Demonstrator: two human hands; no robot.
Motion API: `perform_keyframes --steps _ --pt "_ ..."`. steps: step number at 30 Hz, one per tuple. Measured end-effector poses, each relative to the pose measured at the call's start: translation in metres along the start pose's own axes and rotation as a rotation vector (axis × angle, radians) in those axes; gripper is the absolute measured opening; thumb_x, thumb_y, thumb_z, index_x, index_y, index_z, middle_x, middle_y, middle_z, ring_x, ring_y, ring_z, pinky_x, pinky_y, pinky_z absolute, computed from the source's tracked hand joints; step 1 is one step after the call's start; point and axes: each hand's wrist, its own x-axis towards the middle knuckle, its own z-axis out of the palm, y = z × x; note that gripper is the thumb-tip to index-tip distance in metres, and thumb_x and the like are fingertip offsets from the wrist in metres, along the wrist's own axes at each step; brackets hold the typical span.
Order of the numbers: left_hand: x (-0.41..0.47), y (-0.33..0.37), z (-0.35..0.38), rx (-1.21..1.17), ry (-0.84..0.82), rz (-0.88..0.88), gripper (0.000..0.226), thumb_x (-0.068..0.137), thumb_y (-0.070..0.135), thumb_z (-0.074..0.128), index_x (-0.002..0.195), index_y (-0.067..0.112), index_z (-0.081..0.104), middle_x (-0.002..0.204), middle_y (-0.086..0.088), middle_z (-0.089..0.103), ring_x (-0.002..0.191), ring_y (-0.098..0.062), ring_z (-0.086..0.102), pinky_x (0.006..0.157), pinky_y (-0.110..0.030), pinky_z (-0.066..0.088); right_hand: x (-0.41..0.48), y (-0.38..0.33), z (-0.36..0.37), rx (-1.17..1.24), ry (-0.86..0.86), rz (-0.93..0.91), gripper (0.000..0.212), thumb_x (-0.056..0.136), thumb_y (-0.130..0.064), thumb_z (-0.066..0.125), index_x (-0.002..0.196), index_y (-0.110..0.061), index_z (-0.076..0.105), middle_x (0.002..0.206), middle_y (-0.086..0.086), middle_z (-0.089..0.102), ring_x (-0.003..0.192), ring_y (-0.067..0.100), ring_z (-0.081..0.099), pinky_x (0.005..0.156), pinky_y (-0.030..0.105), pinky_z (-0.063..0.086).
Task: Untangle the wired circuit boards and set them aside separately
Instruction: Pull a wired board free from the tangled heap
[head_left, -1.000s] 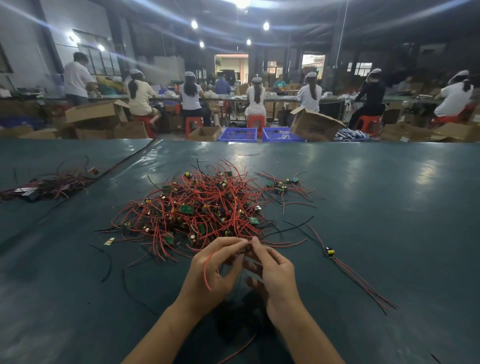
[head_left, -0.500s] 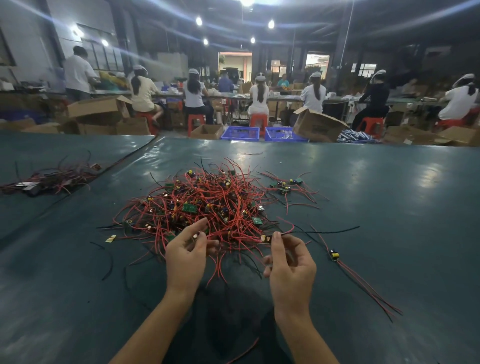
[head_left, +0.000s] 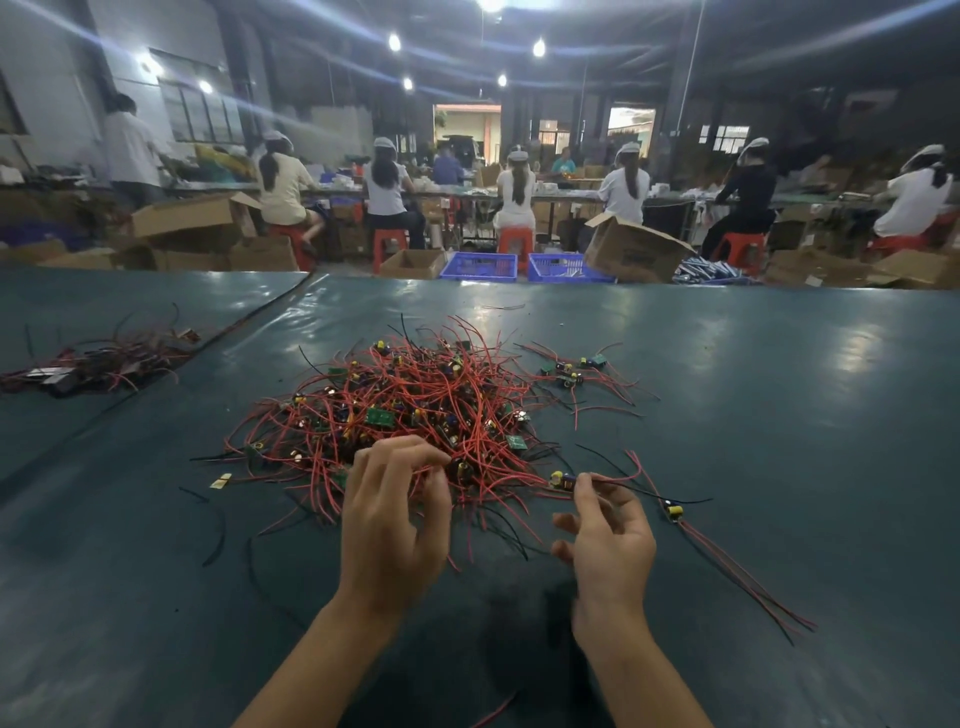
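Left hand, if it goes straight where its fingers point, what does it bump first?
The left hand points forward into the pile of red-wired circuit boards. It would meet the pile's near edge at once; its fingertips seem to touch those wires, though depth is unclear.

the table (head_left: 779, 415) before you wears a dark green sheet, smooth and glossy, throwing back the ceiling lights. the pile of wired circuit boards (head_left: 415, 405) is thin red and black wires in smooth plastic sheathing, with small green boards. the board (head_left: 563, 479) pinched by your right hand (head_left: 608, 545) carries a shiny yellow part. behind, the cardboard boxes (head_left: 634, 252) look matt brown; the blue crates (head_left: 478, 266) are plastic.
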Motion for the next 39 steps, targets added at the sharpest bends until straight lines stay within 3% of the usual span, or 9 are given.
perform_keyframes --steps 3,7,12,16,19,23,29,36,39 --pt "-0.005 0.018 -0.002 -0.258 -0.260 0.076 0.008 0.089 0.025 0.054 0.083 0.023 0.058 0.069 0.016 0.053 0.058 -0.003 0.048 0.056 -0.016 0.037 0.000 0.000 0.001 -0.015 -0.012 0.002 0.006 0.092 -0.017 0.067 0.090 -0.013 0.064 0.078 -0.003 0.070 0.052 0.005 0.063 0.039 0.022 0.045" --pt "-0.019 0.039 0.016 -0.578 -0.684 -0.323 0.028 0.092 0.049 0.047 0.080 0.029 0.061 0.066 0.009 0.061 0.057 -0.006 0.055 0.054 -0.023 0.043 -0.011 -0.002 0.004 0.008 -0.088 -0.047 0.008 0.091 -0.015 0.068 0.084 -0.017 0.068 0.069 -0.008 0.072 0.057 0.005 0.064 0.050 0.024 0.052" --pt "-0.022 0.036 0.024 -0.766 -0.481 -0.675 0.039 0.089 0.054 0.047 0.089 0.019 0.063 0.061 -0.001 0.064 0.051 -0.008 0.058 0.052 -0.018 0.045 -0.027 -0.003 0.008 0.035 -0.282 -0.057 0.024 0.091 -0.004 0.064 0.074 -0.017 0.075 0.075 -0.001 0.075 0.057 0.003 0.063 0.043 0.015 0.045" --pt "-0.021 0.028 0.024 -0.823 -0.430 -0.810 0.039 0.075 0.060 0.058 0.079 0.022 0.065 0.057 -0.004 0.060 0.047 -0.011 0.056 0.045 -0.020 0.045 -0.033 0.000 0.011 -0.031 -0.396 -0.021 0.016 0.088 -0.016 0.067 0.080 -0.025 0.079 0.084 0.003 0.077 0.076 0.012 0.072 0.062 0.020 0.056" --pt "-0.022 0.025 0.025 -0.783 -0.392 -0.829 0.041 0.076 0.056 0.061 0.077 0.015 0.066 0.061 -0.004 0.063 0.054 -0.015 0.061 0.049 -0.024 0.049 -0.035 0.001 0.011 -0.027 -0.422 0.053 0.010 0.077 -0.031 0.071 0.080 -0.025 0.078 0.085 0.006 0.076 0.079 0.018 0.073 0.063 0.025 0.058" --pt "-0.022 0.023 0.027 -0.700 -0.359 -0.789 0.041 0.084 0.042 0.064 0.067 0.005 0.061 0.062 -0.005 0.062 0.060 -0.018 0.060 0.062 -0.044 0.054 -0.034 0.002 0.012 -0.010 -0.351 0.149 0.012 0.086 -0.020 0.070 0.078 -0.022 0.078 0.086 0.007 0.077 0.081 0.019 0.073 0.062 0.029 0.059" --pt "-0.022 0.028 0.029 -0.683 -0.382 -0.802 0.038 0.092 0.020 0.062 0.054 0.019 0.060 0.050 0.004 0.058 0.046 -0.006 0.055 0.047 -0.017 0.043 -0.029 -0.004 0.014 0.158 -0.239 0.372 0.011 0.088 -0.004 0.067 0.090 -0.010 0.075 0.092 0.014 0.077 0.080 0.024 0.075 0.062 0.031 0.061" --pt "-0.020 0.030 0.030 -0.748 -0.361 -0.873 0.036 0.090 0.021 0.063 0.054 0.018 0.058 0.054 -0.006 0.055 0.043 -0.013 0.050 0.039 -0.023 0.041 -0.008 -0.013 0.006 0.095 -0.095 0.362 0.015 0.088 -0.011 0.068 0.101 -0.012 0.075 0.080 -0.006 0.076 0.071 0.005 0.055 0.042 0.017 0.041" --pt "-0.020 0.030 0.030 -0.736 -0.370 -0.861 0.038 0.089 0.022 0.065 0.052 0.019 0.058 0.053 -0.007 0.054 0.043 -0.015 0.050 0.040 -0.024 0.041 -0.002 -0.014 0.002 0.118 -0.045 0.335 0.012 0.089 -0.011 0.068 0.097 -0.016 0.074 0.083 -0.003 0.078 0.074 0.006 0.061 0.050 0.021 0.044"
